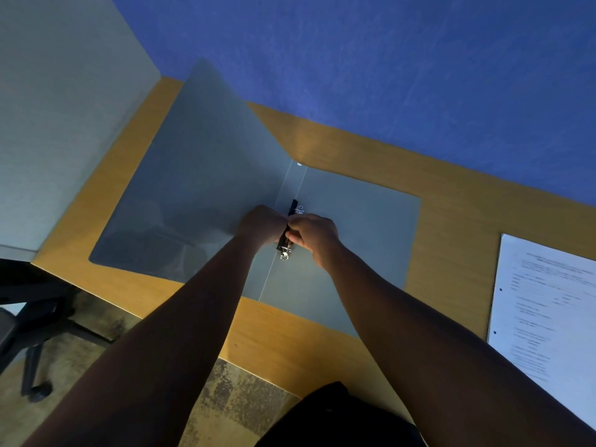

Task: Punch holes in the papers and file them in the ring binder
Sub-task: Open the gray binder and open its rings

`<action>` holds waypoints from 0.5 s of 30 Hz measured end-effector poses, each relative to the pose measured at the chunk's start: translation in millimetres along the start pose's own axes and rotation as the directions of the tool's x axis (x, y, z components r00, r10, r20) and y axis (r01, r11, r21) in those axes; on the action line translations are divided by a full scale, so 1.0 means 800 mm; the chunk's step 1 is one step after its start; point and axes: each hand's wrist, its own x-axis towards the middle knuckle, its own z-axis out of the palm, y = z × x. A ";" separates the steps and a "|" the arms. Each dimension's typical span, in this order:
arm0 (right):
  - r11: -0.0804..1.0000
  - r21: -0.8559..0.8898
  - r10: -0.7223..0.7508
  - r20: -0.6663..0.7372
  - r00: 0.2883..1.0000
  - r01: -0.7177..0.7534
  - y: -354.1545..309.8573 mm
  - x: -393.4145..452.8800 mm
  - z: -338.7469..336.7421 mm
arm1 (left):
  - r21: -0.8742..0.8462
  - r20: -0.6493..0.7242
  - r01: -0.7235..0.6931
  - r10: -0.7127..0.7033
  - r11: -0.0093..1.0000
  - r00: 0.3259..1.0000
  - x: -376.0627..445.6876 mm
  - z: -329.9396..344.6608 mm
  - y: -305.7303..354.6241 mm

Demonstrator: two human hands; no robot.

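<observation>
Fingers of both hands are curled in around the metal ring clasp at the fold of the open binder (200, 188), near the middle of the view. Going left to right: the raised left cover stands tilted up toward ten o'clock, its lower corner hanging past the desk (451, 201) edge. The left hand (261, 222) closes on the clasp (288, 232) from the nine o'clock side, and the right hand (314, 235) pinches it from three o'clock, the two hands almost touching over it. The right cover lies flat on the desk. Well apart, at four o'clock, lies the paper (545, 304), already showing punched holes along its left edge.

Punching looks done; the step in hand seems to be opening the rings. Next, both hands must work the clasp until the rings part, then one must reach right for the paper and line its holes up with the prongs.

Whether the rings are open or closed cannot be told, since the hands cover them. Only a black bar and a silver lever tip show. No hole punch is in view. The paper is cut off by the right edge, its print blurred.
</observation>
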 end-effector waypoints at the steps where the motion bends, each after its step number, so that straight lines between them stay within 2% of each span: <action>1: 0.999 -0.032 -0.009 0.008 1.000 0.009 0.002 0.002 0.000 | 0.052 -0.004 -0.021 0.021 0.998 1.000 -0.002 0.000 0.000; 3: 0.992 -0.118 -0.038 0.051 0.998 0.043 0.001 0.001 -0.003 | 0.155 -0.012 -0.062 0.065 0.986 0.998 -0.009 0.000 0.000; 6: 0.978 -0.198 -0.053 0.098 0.994 0.072 0.004 -0.001 -0.004 | 0.219 -0.074 -0.069 0.087 0.973 0.993 -0.012 0.005 -0.002; 10: 0.894 -0.419 -0.245 -0.162 0.956 0.158 0.011 0.008 -0.004 | 0.186 -0.182 -0.116 0.150 0.976 0.972 -0.017 0.013 0.001; 12: 0.873 -0.453 -0.292 -0.188 0.938 0.181 0.009 0.005 -0.008 | 0.219 -0.221 -0.188 0.236 0.957 0.946 -0.021 0.017 0.004; 15: 0.828 -0.511 -0.344 -0.139 0.929 0.230 0.004 0.006 -0.012 | 0.297 -0.246 -0.258 0.335 0.919 0.910 -0.021 0.024 0.006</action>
